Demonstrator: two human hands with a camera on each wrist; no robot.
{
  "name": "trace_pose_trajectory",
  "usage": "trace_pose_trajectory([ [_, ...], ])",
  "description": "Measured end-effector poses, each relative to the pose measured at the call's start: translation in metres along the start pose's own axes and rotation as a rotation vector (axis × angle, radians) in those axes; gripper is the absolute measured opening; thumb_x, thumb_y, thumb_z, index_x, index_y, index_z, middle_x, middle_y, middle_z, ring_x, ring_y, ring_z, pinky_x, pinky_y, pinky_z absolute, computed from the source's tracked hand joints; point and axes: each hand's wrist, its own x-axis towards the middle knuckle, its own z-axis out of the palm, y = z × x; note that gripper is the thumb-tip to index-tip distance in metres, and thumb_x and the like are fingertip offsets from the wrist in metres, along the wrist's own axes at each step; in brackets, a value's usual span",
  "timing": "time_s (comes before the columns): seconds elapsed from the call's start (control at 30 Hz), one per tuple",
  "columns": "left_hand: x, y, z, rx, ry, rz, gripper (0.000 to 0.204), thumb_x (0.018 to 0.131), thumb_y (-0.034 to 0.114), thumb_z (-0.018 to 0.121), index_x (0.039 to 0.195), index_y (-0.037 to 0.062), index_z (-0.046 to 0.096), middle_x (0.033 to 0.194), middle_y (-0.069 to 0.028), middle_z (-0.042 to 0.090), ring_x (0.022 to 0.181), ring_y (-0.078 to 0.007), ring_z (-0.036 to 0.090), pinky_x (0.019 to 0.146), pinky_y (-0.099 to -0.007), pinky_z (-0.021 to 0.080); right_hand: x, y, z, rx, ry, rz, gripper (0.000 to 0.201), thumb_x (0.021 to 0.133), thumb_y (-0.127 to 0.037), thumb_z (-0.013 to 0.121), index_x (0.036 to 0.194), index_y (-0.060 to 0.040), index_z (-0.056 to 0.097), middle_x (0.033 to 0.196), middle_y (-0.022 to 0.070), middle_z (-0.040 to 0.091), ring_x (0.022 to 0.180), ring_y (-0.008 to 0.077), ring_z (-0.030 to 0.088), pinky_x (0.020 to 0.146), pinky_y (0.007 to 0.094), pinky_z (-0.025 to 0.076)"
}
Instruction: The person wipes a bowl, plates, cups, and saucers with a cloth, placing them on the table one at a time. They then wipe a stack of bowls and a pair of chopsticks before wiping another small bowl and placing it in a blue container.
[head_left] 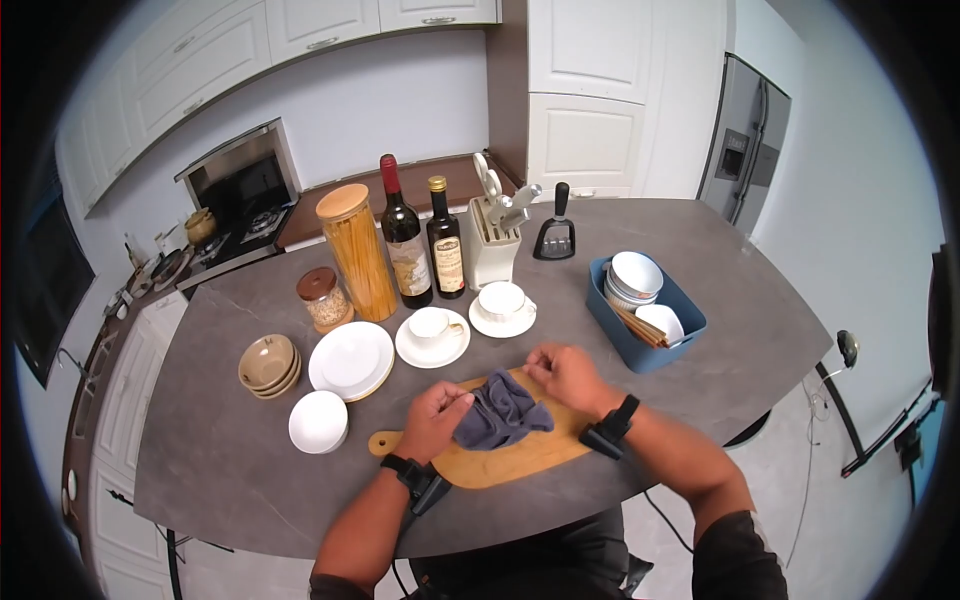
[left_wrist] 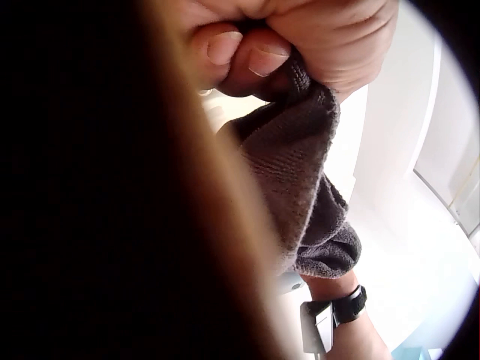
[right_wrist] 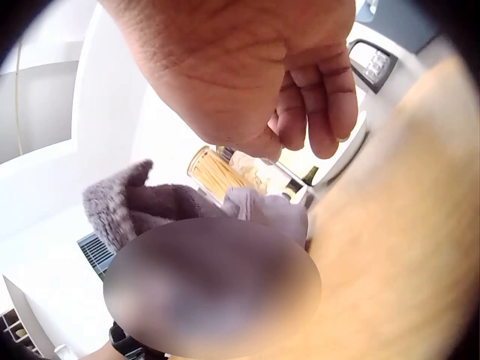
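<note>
On the near board (head_left: 500, 470), I see a crumpled cloth (head_left: 503, 415); the left hand (head_left: 436, 418) grips its left edge, fingers curled. Far right of it, the right hand (head_left: 570, 380) bends its fingers, holding what I cannot tell.

Right in front of me I see a soft, matt cloth (head_left: 503, 410) with a fuzzy nap, above a smooth wooden board (head_left: 500, 472). My tabletop (head_left: 250, 490) looks matt and stone-like. To my left, the white plates (head_left: 352, 358) and white bowl (head_left: 318, 420) look like smooth glazed ceramic. Farther off are a clear, glass-looking jar (head_left: 358, 270) with a wooden lid (head_left: 342, 201), and a dark, glossy glass bottle (head_left: 403, 235) with a paper-looking label (head_left: 410, 262). On my right is a matt blue bin (head_left: 665, 355), apparently plastic.
</note>
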Motion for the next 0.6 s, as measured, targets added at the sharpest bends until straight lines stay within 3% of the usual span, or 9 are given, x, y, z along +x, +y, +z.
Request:
trace_pose_trajectory([
  [0.1,-0.002,0.0,-0.002,-0.003,-0.024,0.012,0.016,0.105,0.017,0.073,0.1,0.0018,0.069,0.082,0.0057,0.067,0.073,-0.0007,0.054,0.064,-0.0218,0.044,0.018,0.002,-0.043,-0.254,0.016,-0.027,0.02,0.096,-0.024,0.076,0.095,-0.004,0.074,0.084,0.0176,0.075,0.076,0.038,0.073,0.069,0.0465,0.056],
  [0.17,-0.003,0.004,-0.003,0.011,-0.017,-0.001,0.017,0.105,0.018,0.074,0.1,0.0018,0.07,0.082,0.0059,0.067,0.073,-0.0008,0.054,0.065,-0.022,0.044,0.038,0.009,-0.074,-0.33,0.151,-0.138,0.02,0.096,-0.025,0.073,0.095,-0.0051,0.075,0.087,0.0201,0.075,0.081,0.041,0.073,0.072,0.0495,0.057],
  [0.33,-0.004,0.005,-0.001,-0.026,0.013,-0.003,0.019,0.104,0.019,0.074,0.099,0.0013,0.071,0.082,0.0056,0.067,0.074,-0.0011,0.054,0.066,-0.0227,0.045,0.079,0.043,-0.155,-0.731,0.2,-0.083,0.022,0.095,-0.028,0.073,0.097,-0.006,0.077,0.1,0.0198,0.076,0.096,0.0407,0.073,0.086,0.051,0.058],
  [0.4,-0.004,0.005,0.0,-0.027,0.021,0.011,0.02,0.104,0.019,0.074,0.099,0.0002,0.072,0.082,0.0048,0.068,0.075,-0.0018,0.055,0.067,-0.0229,0.046,0.086,0.057,-0.178,-0.928,-0.067,0.118,0.03,0.094,-0.032,0.073,0.107,-0.0051,0.079,0.112,0.0203,0.077,0.108,0.0399,0.072,0.095,0.0491,0.058],
  [0.43,-0.004,0.005,-0.001,-0.027,0.029,0.014,0.02,0.104,0.019,0.074,0.099,0.0002,0.072,0.082,0.0048,0.068,0.075,-0.0018,0.055,0.067,-0.0229,0.046,0.085,0.064,-0.183,-0.929,-0.067,0.11,0.03,0.094,-0.032,0.073,0.107,-0.0051,0.079,0.112,0.0203,0.077,0.108,0.0399,0.072,0.095,0.0491,0.058],
  [0.5,-0.003,0.006,-0.004,-0.011,0.005,0.009,0.022,0.104,0.02,0.074,0.099,-0.0007,0.073,0.083,0.0042,0.069,0.075,-0.0025,0.055,0.067,-0.0234,0.047,0.083,0.08,-0.187,-0.982,-0.247,0.224,0.035,0.093,-0.034,0.072,0.113,-0.0063,0.08,0.115,0.0186,0.078,0.11,0.0406,0.072,0.099,0.0489,0.057],
  [0.6,-0.004,0.006,-0.006,0.002,0.013,0.003,0.023,0.104,0.022,0.074,0.098,-0.0009,0.073,0.083,0.0045,0.068,0.076,-0.0031,0.056,0.067,-0.0238,0.047,0.088,0.122,-0.177,-1.006,-0.27,0.309,0.032,0.095,-0.03,0.067,0.112,-0.0056,0.079,0.115,0.0195,0.077,0.112,0.0409,0.072,0.1,0.0503,0.056],
])
